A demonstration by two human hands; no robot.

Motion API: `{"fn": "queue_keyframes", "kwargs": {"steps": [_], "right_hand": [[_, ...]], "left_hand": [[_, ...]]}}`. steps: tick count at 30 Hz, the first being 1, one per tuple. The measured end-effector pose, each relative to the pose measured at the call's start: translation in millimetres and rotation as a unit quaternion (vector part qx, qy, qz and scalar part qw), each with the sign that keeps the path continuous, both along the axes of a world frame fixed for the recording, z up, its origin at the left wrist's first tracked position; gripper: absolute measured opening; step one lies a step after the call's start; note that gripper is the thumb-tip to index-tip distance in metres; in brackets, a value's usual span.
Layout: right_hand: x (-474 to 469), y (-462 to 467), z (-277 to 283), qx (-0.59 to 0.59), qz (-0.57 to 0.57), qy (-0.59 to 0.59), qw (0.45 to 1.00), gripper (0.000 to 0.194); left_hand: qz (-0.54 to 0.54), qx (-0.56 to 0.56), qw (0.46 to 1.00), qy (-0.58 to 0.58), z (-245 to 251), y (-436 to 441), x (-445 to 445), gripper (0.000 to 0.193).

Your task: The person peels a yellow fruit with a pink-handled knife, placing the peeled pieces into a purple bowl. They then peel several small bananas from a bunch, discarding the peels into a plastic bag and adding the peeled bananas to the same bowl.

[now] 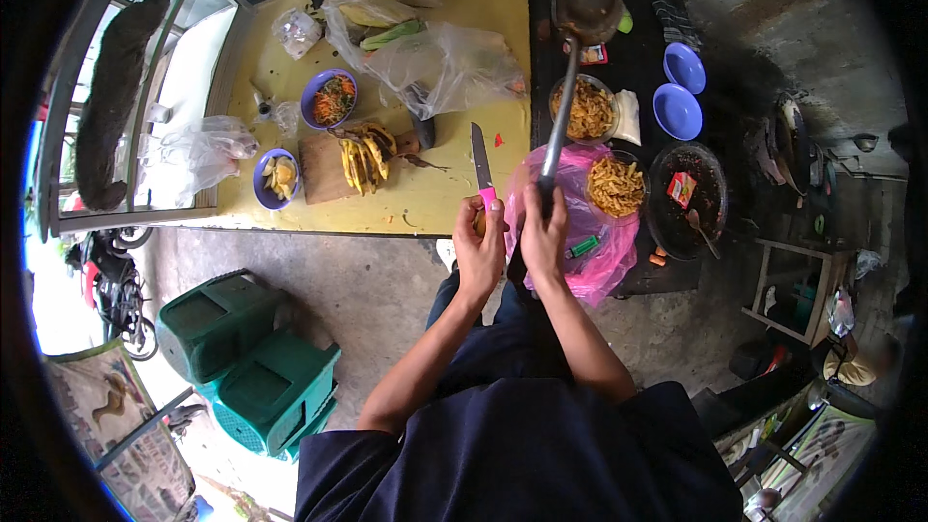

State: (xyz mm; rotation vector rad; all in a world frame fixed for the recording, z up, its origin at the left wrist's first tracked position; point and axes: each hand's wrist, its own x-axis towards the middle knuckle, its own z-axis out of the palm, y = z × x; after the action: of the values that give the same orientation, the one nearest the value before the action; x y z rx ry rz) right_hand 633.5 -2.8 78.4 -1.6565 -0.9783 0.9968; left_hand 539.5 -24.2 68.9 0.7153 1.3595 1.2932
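My left hand (480,246) is closed around the pink handle of a kitchen knife (482,163), its blade pointing away from me over the yellow table. A small yellowish piece, partly hidden, also shows in that hand. My right hand (544,239) grips the dark handle of a long metal ladle (558,130), whose large bowl lies at the back of the black table. Beneath the ladle handle spreads a pink plastic bag (602,272) with a green lighter (582,246) on it. Left of the knife, a bunch of bananas (366,159) rests on a wooden cutting board (319,177).
Purple bowls hold shredded vegetables (333,100) and peeled pieces (279,177). Fried food fills two containers (616,187) beside a dark round pan (718,196). Two empty purple bowls (678,111) stand behind. Clear bags (464,61) cover the table's back. Green plastic stools (275,384) stand lower left.
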Motion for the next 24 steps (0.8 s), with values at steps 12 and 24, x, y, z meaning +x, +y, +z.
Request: {"fn": "queue_keyframes", "kwargs": {"steps": [12,24], "right_hand": [[61.6,119.7,-106.1,-0.002,0.026,-0.035,0.999,0.042],[48.5,189.6,-166.9,-0.024,0.088,-0.091,0.992,0.041]], "left_hand": [[0.129,0.001,0.974,0.186,-67.1,66.4,99.8,0.025],[0.151,-0.064,0.937,0.307,-129.4,134.0,98.2,0.021]]}}
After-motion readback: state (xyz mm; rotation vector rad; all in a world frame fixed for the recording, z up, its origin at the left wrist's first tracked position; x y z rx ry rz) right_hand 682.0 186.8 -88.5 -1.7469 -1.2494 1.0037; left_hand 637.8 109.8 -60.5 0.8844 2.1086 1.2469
